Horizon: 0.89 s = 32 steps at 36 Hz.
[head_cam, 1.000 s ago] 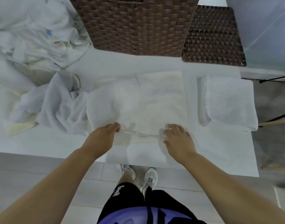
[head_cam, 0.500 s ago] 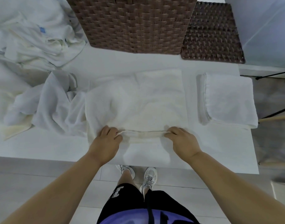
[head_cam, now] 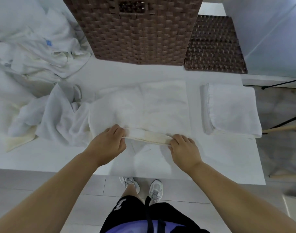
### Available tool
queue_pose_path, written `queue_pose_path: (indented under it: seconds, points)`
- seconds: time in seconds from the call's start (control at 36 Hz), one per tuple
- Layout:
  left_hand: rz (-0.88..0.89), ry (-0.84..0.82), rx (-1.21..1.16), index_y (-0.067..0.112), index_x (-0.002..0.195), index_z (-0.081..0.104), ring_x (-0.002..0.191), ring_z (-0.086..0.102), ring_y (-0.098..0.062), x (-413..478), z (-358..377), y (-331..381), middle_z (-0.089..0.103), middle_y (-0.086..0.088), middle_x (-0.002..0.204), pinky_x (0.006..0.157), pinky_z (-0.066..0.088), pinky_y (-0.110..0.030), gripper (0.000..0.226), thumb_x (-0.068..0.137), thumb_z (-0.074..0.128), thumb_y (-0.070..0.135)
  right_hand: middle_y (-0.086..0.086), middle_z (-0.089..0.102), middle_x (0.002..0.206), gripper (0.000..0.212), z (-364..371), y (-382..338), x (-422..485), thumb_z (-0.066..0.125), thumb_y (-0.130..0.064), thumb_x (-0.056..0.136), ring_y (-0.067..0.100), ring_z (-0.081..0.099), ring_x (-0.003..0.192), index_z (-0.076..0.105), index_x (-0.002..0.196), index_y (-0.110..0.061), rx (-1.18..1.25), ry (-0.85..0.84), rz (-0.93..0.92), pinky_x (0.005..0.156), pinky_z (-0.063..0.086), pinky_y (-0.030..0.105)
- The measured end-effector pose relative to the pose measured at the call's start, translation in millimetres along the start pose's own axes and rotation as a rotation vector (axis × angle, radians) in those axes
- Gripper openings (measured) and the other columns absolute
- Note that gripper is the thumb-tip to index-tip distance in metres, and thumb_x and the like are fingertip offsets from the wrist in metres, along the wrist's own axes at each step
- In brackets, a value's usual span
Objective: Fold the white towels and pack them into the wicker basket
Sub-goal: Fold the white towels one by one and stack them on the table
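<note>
A white towel point(head_cam: 149, 106) lies partly folded on the white table point(head_cam: 219, 155) in front of me. My left hand point(head_cam: 108, 143) grips its near edge on the left, and my right hand point(head_cam: 184, 148) grips the same edge on the right. Between the hands the edge is lifted a little off the table as a taut strip. A brown wicker basket point(head_cam: 135, 31) stands at the back of the table, beyond the towel. A folded white towel point(head_cam: 231, 108) rests to the right.
A heap of crumpled white towels point(head_cam: 34, 61) covers the table's left side, one spilling against the towel I hold. A flat brown wicker lid point(head_cam: 214, 46) lies right of the basket. Tripod legs point(head_cam: 281, 121) stand off the table's right edge.
Both hands have closed on the towel's near edge and raised it off the table; a second ago my fingers only rested on it.
</note>
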<state>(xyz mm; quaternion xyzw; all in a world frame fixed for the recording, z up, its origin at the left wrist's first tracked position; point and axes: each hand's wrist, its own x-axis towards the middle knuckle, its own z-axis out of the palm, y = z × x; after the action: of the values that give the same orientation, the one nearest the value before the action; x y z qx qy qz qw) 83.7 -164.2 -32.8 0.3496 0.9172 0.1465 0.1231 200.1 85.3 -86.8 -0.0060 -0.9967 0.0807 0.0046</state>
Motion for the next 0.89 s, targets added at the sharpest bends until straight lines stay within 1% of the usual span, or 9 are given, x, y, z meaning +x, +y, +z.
queue_pose_path:
  seconds: [0.08,0.19,0.25,0.33,0.39,0.5,0.67,0.75,0.89]
  points:
    - [0.04,-0.005,0.031,0.007,0.081,0.051,0.062,0.045,-0.024,6.3,-12.8,1.3,0.041,0.001,0.077,0.052,0.034,-0.028,0.048,0.078,0.019,0.043,0.004,0.064,0.081,0.021,-14.9,8.6,9.1,0.086,-0.007,0.061,0.024,0.063,0.062,0.07,0.075,-0.009,0.047,0.042,0.029,0.051,0.052,0.033]
    - [0.074,-0.221,0.155,0.01,0.106,0.058,0.091,0.055,-0.025,16.7,-37.7,0.4,0.05,-0.005,0.102,0.076,0.042,-0.033,0.076,0.073,0.01,0.059,0.003,0.062,0.076,0.017,-48.7,23.6,26.9,0.083,-0.008,0.065,0.023,0.061,0.059,0.068,0.073,-0.008,0.041,0.083,-0.006,0.052,0.049,0.029]
    - [0.187,-0.11,0.202,0.014,0.093,0.057,0.072,0.05,-0.019,22.4,-48.1,2.6,0.041,0.004,0.088,0.062,0.039,-0.028,0.054,0.087,0.029,0.059,0.004,0.061,0.077,0.012,-68.3,29.7,35.7,0.079,-0.01,0.072,0.025,0.062,0.063,0.069,0.077,-0.007,-0.013,0.049,-0.04,0.055,0.049,0.032]
    - [0.142,-0.231,0.287,0.025,0.086,0.044,0.077,0.049,-0.016,28.8,-71.1,4.8,0.034,0.012,0.084,0.066,0.036,-0.027,0.025,0.091,0.052,0.048,0.009,0.059,0.099,0.019,-97.0,35.6,50.3,0.053,-0.017,0.095,0.03,0.06,0.089,0.065,0.104,-0.005,-0.108,-0.075,-0.075,0.078,0.047,0.038]
    - [0.179,-0.164,0.281,0.021,0.092,0.054,0.089,0.057,-0.021,36.3,-90.1,8.3,0.048,0.007,0.095,0.071,0.042,-0.029,0.021,0.09,0.057,0.042,0.007,0.054,0.113,0.028,-116.9,37.2,61.0,0.039,-0.021,0.101,0.026,0.054,0.102,0.057,0.119,-0.009,-0.16,-0.154,-0.062,0.088,0.04,0.033]
    - [0.171,-0.068,0.396,0.022,0.102,0.057,0.102,0.054,-0.012,52.6,-130.1,14.5,0.052,0.007,0.107,0.077,0.041,-0.026,0.018,0.092,0.053,0.036,0.007,0.053,0.116,0.024,-156.7,39.2,84.0,0.041,-0.018,0.1,0.024,0.053,0.105,0.055,0.118,-0.01,-0.152,-0.119,-0.018,0.085,0.041,0.031]
    - [0.11,0.204,0.383,0.027,0.082,0.047,0.087,0.043,-0.007,72.0,-205.1,34.7,0.046,0.012,0.089,0.069,0.03,-0.024,0.014,0.091,0.056,0.031,0.003,0.05,0.098,0.008,-241.5,41.2,118.4,0.043,-0.013,0.099,0.022,0.051,0.095,0.05,0.096,-0.013,-0.062,0.025,-0.016,0.071,0.033,0.028]
    - [0.122,0.319,0.319,0.027,0.076,0.045,0.083,0.045,-0.009,74.1,-243.3,41.9,0.047,0.014,0.081,0.065,0.031,-0.024,0.021,0.091,0.057,0.033,-0.002,0.048,0.086,0.017,-289.7,37.5,125.8,0.039,-0.021,0.102,0.019,0.047,0.079,0.045,0.087,-0.014,-0.04,0.097,-0.018,0.065,0.031,0.031]
    - [0.118,0.383,0.27,0.022,0.074,0.052,0.071,0.047,-0.008,71.7,-296.4,60.1,0.048,0.014,0.072,0.058,0.03,-0.018,0.023,0.09,0.059,0.037,0.002,0.058,0.089,0.022,-358.8,34.3,128.9,0.041,-0.027,0.101,0.022,0.055,0.082,0.052,0.089,-0.014,-0.002,0.18,-0.024,0.076,0.045,0.038]
